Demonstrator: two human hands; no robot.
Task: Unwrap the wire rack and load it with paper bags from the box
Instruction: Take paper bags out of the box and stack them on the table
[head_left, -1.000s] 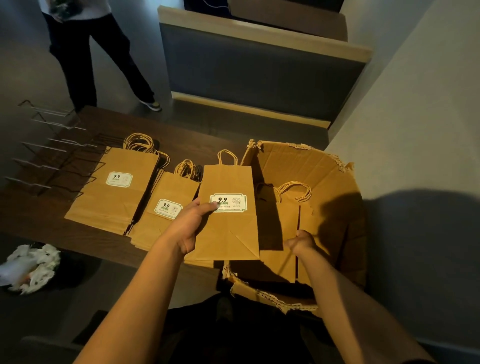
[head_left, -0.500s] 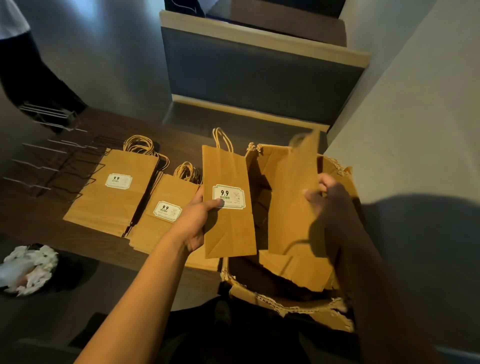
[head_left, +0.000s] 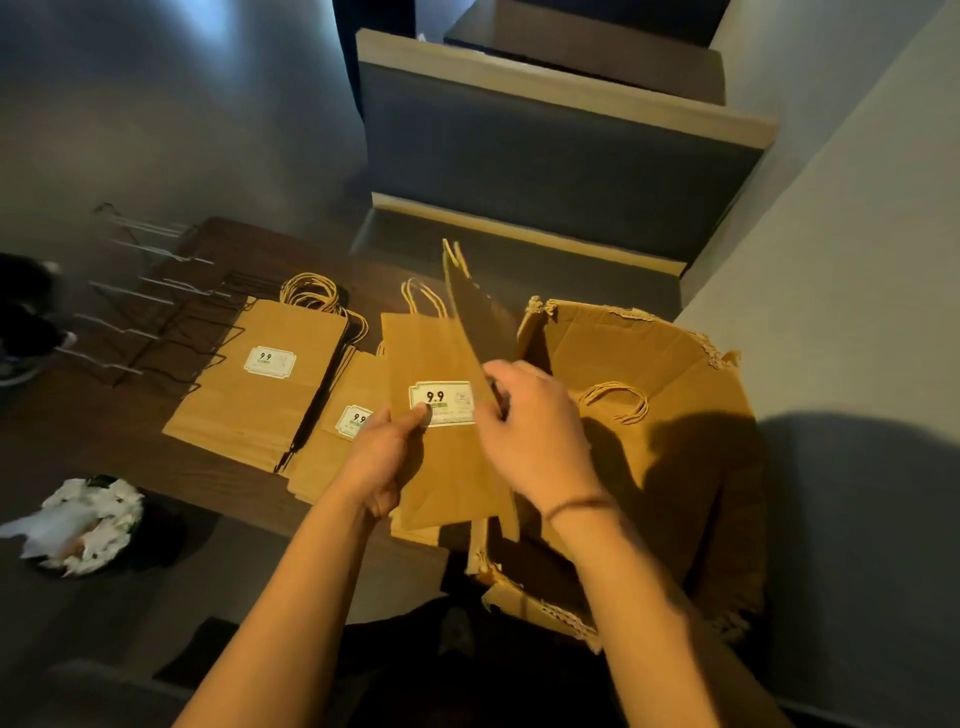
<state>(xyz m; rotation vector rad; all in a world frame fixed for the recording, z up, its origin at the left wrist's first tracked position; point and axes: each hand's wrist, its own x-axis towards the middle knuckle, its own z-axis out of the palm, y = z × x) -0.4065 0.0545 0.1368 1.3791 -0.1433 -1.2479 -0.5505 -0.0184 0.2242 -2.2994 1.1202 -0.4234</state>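
Note:
My left hand (head_left: 382, 457) grips a flat brown paper bag (head_left: 441, 467) with a 9.9 label, thumb on the label. My right hand (head_left: 535, 436) pinches a second brown bag (head_left: 475, 322), held edge-on against the first one. The open cardboard box (head_left: 675, 374) stands to the right, with more bags and rope handles (head_left: 615, 402) inside. Two stacks of labelled bags lie on the dark table: one at the left (head_left: 260, 384), one partly behind my left hand (head_left: 337, 436). The wire rack (head_left: 150, 317) lies at the table's far left.
A bin with crumpled white wrapping (head_left: 88, 519) sits on the floor at the left. A padded bench (head_left: 519, 171) stands beyond the table. A grey wall (head_left: 857, 312) runs along the right. Another person's shoe (head_left: 31, 358) shows at the left edge.
My right hand lifted a bag out of the box and brought it left against the bag in my left hand. The other person moved out of view to the left.

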